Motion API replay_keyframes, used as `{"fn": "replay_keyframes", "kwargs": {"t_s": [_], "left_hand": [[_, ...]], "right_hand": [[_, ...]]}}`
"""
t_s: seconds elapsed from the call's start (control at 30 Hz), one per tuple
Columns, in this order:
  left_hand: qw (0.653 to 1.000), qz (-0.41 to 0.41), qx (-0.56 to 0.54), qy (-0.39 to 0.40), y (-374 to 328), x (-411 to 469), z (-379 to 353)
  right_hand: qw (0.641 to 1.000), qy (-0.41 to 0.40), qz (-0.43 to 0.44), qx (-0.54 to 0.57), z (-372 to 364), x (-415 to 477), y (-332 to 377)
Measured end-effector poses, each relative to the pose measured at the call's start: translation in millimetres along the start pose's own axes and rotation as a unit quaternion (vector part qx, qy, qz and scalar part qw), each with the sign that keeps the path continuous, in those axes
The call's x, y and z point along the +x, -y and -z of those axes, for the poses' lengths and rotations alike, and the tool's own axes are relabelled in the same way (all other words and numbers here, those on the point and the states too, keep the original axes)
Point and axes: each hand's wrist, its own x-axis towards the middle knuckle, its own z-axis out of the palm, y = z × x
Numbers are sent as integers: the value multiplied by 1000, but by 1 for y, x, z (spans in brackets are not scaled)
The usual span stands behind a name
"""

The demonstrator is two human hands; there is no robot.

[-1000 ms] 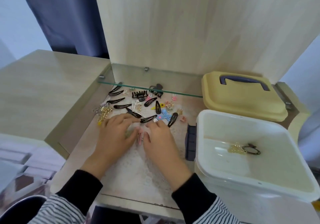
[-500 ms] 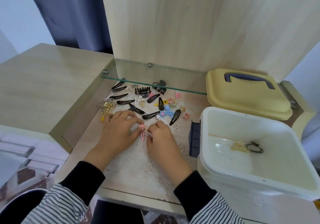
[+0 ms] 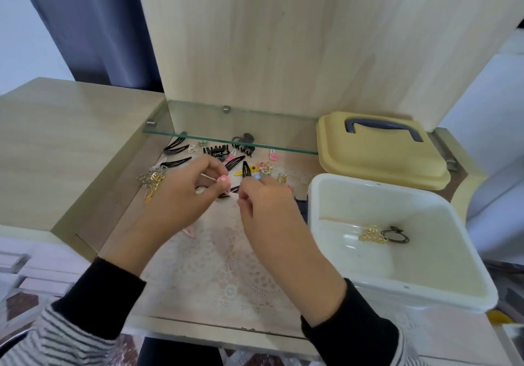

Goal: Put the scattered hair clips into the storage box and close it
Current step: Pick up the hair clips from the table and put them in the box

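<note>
Right hand point(image 3: 269, 212) covers the clips beneath it; what its fingers point(image 3: 246, 195) pinch is too small to tell. Storage box point(image 3: 397, 294) hides the worktop at four o'clock. Sleeves run off at six.

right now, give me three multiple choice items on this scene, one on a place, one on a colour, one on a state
1. Where does the lid lie?
A. on the box
B. behind the box, on the surface
C. on the glass shelf

2. What colour is the lid's handle?
A. dark blue-grey
B. red
C. white

3. What state is the storage box in?
A. shut
B. open, nearly empty
C. open, heaped full

Answers:
1 B, it rests flat behind the box's rim.
2 A, a dark blue-grey handle on a yellow lid.
3 B, only a gold clip and a dark clip lie inside.
</note>
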Motion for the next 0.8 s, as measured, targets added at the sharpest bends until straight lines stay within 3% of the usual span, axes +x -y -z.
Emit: {"fn": "replay_keyframes", "kwargs": {"t_s": [0.13, 0.27, 0.5, 0.8], "left_hand": [[994, -7, -112, -10, -55, 16, -11], [985, -8, -170, 39, -107, 27, -35], [970, -19, -31, 240, -153, 46, -79], [881, 17, 119, 458, -147, 54, -167]], "right_hand": [[998, -34, -33, 46, 65, 2, -15], [996, 20, -82, 3, 130, -1, -47], [951, 267, -146, -54, 179, -14, -112], [841, 483, -142, -199, 147, -17, -159]]}}
